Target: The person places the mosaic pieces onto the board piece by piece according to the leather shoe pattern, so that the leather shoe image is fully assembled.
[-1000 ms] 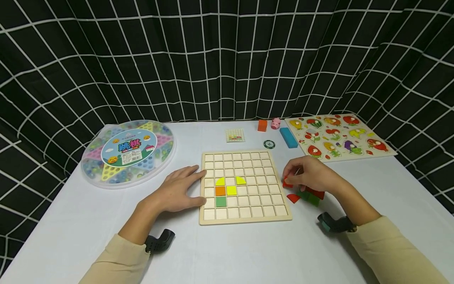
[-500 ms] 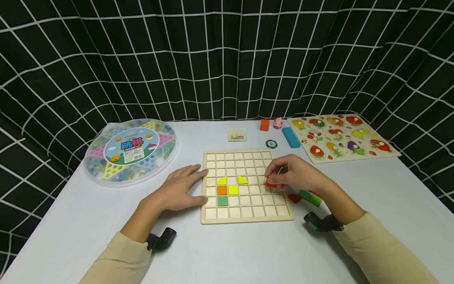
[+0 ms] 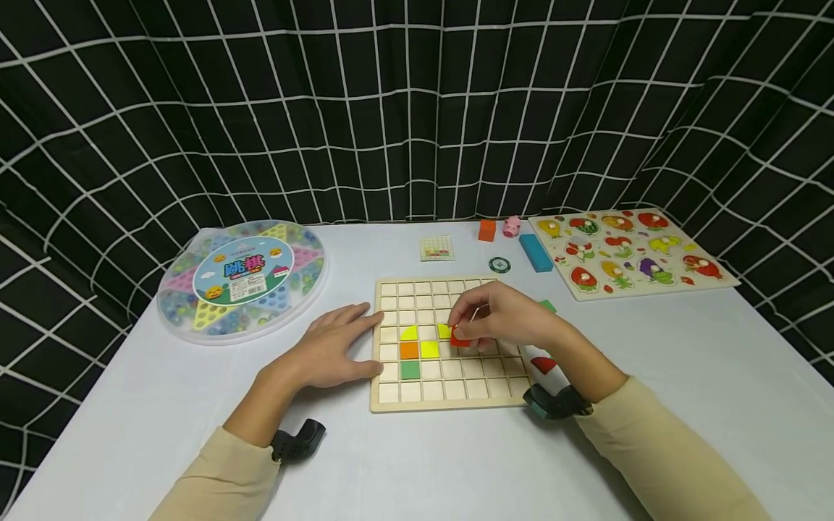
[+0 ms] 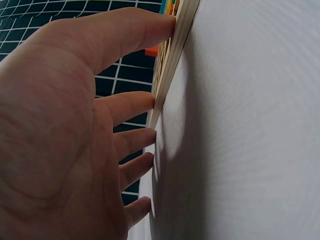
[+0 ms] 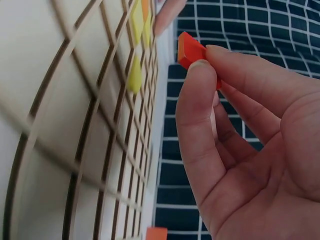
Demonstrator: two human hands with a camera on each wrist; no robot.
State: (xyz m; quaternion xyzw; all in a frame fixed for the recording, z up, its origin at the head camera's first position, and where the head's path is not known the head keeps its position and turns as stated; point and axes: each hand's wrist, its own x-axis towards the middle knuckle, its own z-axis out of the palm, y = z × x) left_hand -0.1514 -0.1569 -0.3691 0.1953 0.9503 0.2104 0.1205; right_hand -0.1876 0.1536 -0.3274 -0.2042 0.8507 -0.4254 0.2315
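Note:
A wooden grid board (image 3: 482, 368) lies flat on the white table. Thumb and fingertips of my left hand (image 3: 330, 347) touch its left edge, fingers spread. My right hand (image 3: 511, 315) pinches a small red tile (image 3: 460, 339) between thumb and index finger over the board; in the right wrist view the tile (image 5: 190, 50) is clear of the grid. In the cells sit an orange square (image 3: 408, 350), a yellow square (image 3: 429, 349), a green square (image 3: 410, 370) and two yellow rounded tiles, one (image 3: 409, 333) left and one (image 3: 444, 331) partly behind my right fingers.
Right of the board lie a red tile (image 3: 544, 365) and a green piece (image 3: 548, 305), partly hidden by the right arm. Behind stand a pattern card (image 3: 436, 248), chip (image 3: 499, 265), orange block (image 3: 486, 231), toy pig (image 3: 511, 227), blue block (image 3: 536, 252), fruit puzzle (image 3: 645, 290) and marble-game case (image 3: 306, 297).
My right hand has carried the red tile left, from the loose pieces beside the board to over the grid near the yellow tiles. The left hand stays at the board's edge.

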